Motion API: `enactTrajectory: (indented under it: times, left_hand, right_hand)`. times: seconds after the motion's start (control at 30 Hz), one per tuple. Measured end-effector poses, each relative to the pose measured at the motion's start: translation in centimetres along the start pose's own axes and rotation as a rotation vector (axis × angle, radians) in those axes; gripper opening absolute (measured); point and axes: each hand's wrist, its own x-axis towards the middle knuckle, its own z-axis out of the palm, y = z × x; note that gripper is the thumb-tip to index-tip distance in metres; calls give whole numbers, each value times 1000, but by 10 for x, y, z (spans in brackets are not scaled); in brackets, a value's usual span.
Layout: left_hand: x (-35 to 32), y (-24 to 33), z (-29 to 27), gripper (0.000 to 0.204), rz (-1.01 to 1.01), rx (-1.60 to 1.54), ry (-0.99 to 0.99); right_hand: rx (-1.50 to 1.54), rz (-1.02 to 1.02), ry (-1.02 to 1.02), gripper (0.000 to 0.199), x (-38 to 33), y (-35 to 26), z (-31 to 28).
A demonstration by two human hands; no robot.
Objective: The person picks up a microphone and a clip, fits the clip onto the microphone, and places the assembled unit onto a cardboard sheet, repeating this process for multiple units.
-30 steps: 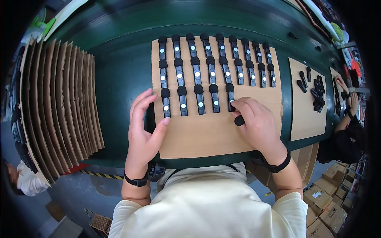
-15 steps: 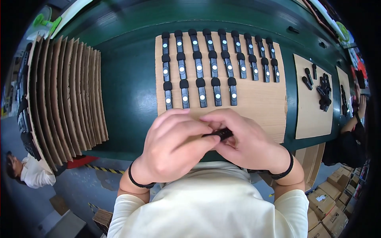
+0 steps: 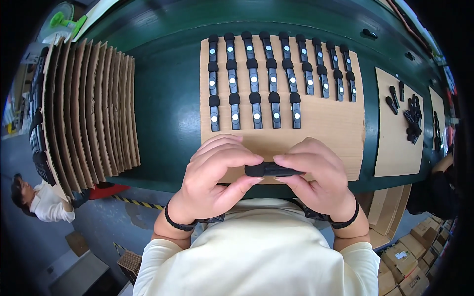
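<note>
A small black clip-on microphone (image 3: 276, 169) with a foam windscreen (image 3: 254, 170) is held level between my two hands, above the near edge of the cardboard sheet. My left hand (image 3: 210, 180) pinches its foam end between thumb and forefinger. The other end, the smooth body, is gripped by the thumb and fingertips of my right hand (image 3: 323, 177). Just beyond my hands, on the cardboard sheet (image 3: 326, 128), similar microphones (image 3: 254, 79) lie in three rows, foam ends away from me. Each bears a round pale dot; the nearest row is shorter than the other two.
Upright cardboard sheets (image 3: 94, 113) are packed at the left of the green table (image 3: 165, 98). At right, another cardboard sheet (image 3: 392, 153) carries a loose pile of microphones (image 3: 414, 118). Two small black pieces lie at the far right. A person (image 3: 47, 202) is at the left; cartons (image 3: 402, 254) stand lower right.
My hands have drawn apart and turned the microphone level, so its foam end and body now show. Before, my fingers covered most of it. The whole view has shifted slightly.
</note>
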Motion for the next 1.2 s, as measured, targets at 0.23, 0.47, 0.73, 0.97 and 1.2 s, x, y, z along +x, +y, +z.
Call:
enactTrajectory:
  times: [0.23, 0.47, 0.73, 0.97, 1.2]
  left_hand:
    - [1, -2, 3, 33, 7, -101, 50]
    - [5, 6, 6, 30, -58, -4, -9]
    - [8, 5, 7, 33, -12, -18, -6]
    - [8, 4, 7, 33, -7, -5, -11]
    - [12, 8, 7, 27, -68, -34, -61]
  right_hand:
    - [76, 118, 53, 33, -4, -4, -4]
    - [62, 24, 92, 38, -3, 1, -2]
    - [54, -11, 88, 30, -5, 4, 0]
    - [79, 9, 102, 37, -5, 2, 0]
    - [74, -43, 82, 35, -5, 5, 0]
